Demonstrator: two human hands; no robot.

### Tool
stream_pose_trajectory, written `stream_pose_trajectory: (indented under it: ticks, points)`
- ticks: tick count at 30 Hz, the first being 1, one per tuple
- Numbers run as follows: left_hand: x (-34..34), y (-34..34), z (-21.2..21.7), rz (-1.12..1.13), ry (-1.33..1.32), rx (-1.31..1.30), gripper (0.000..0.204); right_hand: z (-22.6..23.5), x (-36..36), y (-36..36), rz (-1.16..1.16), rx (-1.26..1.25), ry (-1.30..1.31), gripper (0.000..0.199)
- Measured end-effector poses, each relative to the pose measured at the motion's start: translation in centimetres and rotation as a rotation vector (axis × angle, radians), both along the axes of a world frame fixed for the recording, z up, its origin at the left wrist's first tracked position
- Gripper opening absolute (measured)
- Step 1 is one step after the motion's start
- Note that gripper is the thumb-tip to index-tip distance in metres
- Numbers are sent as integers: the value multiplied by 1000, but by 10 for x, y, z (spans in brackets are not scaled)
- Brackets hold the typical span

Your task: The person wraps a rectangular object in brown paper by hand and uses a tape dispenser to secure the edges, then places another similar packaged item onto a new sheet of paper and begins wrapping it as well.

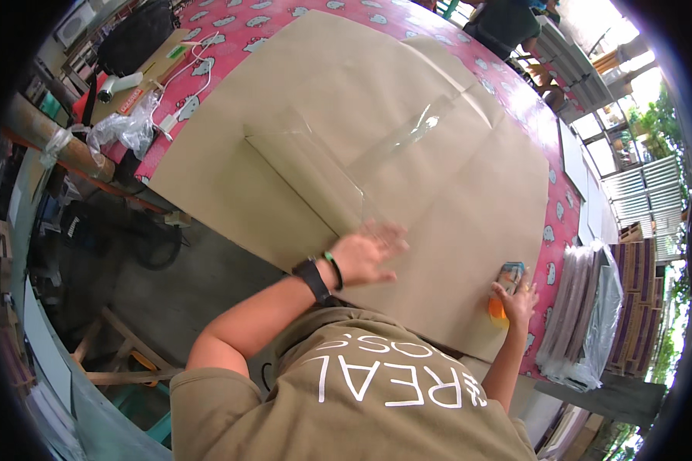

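Pink table [560, 209] under brown paper [454, 238] | left hand [367, 255] spread, blurred | right hand [520, 303] half-hides orange object [497, 310], grip unclear

Bright daylight, blown out upper right; lower left dim. Glare on clear glossy plastic strip [417, 134], upper centre. Bare left hand [367, 253] blurred. Fisheye-bent edges.

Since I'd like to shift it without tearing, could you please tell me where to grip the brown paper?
Probably by the near left edge of the brown paper, from the person's left and slightly below, since floor, not pink cloth, shows beyond that flat edge.
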State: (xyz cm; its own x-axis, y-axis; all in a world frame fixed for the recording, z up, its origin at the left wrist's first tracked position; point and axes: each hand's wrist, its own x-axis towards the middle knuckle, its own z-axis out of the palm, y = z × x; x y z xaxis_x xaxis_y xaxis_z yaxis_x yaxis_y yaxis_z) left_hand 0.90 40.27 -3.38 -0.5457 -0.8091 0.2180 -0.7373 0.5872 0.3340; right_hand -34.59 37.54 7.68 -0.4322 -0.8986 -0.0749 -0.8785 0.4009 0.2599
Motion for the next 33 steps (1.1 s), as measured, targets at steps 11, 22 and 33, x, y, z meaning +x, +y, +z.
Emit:
stream_pose_trajectory:
  ticks: [11, 22, 33]
  points:
    - [197, -173, -7, 1160, -125, -91, 52, -67, 141, -89, -14, -158, -1560, 91]
    - [47, -38, 25, 783, 429, 454, 23, -112, 91, -316, 410, -296, -1258, 68]
    - [-1, -305, 6, 347, 37, -87, 54, -33, 93, -162, 362, -649, -1212, 45]
